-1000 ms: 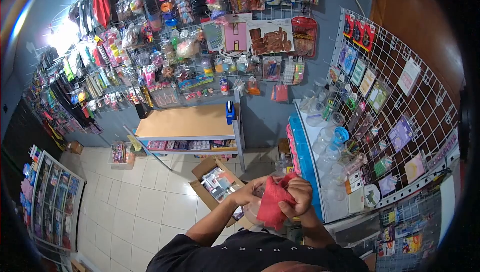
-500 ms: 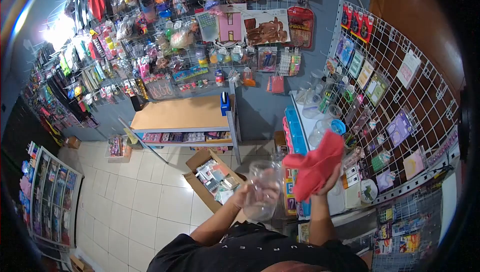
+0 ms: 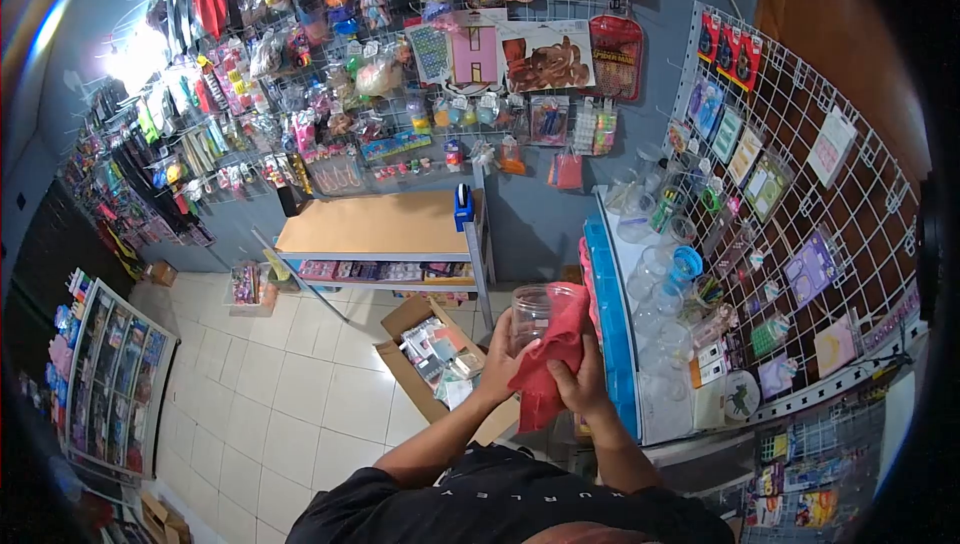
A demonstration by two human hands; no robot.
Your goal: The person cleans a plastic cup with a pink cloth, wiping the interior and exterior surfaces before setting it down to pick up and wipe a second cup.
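Observation:
A clear plastic jar (image 3: 529,312) is held in front of my chest, its round rim facing up and away. My left hand (image 3: 497,362) is wrapped around the jar's left side. In my right hand (image 3: 582,376) is a red cloth (image 3: 545,369), pressed against the jar's right side and hanging below it. The cloth hides the jar's lower part and some of my fingers. To the right, several clear jars (image 3: 655,309) stand on a white shelf top (image 3: 660,409), one with a blue lid (image 3: 687,262).
An open cardboard box (image 3: 405,384) of small packets sits on the tiled floor. Behind it is a wooden-topped table (image 3: 375,224) with a blue tape dispenser (image 3: 463,209). A wire grid rack (image 3: 800,204) with hanging goods borders the right side. A display rack (image 3: 110,384) stands left.
The red cloth has come left and down from above the shelf onto the jar. My left hand has raised the jar slightly, and both hands are now close together.

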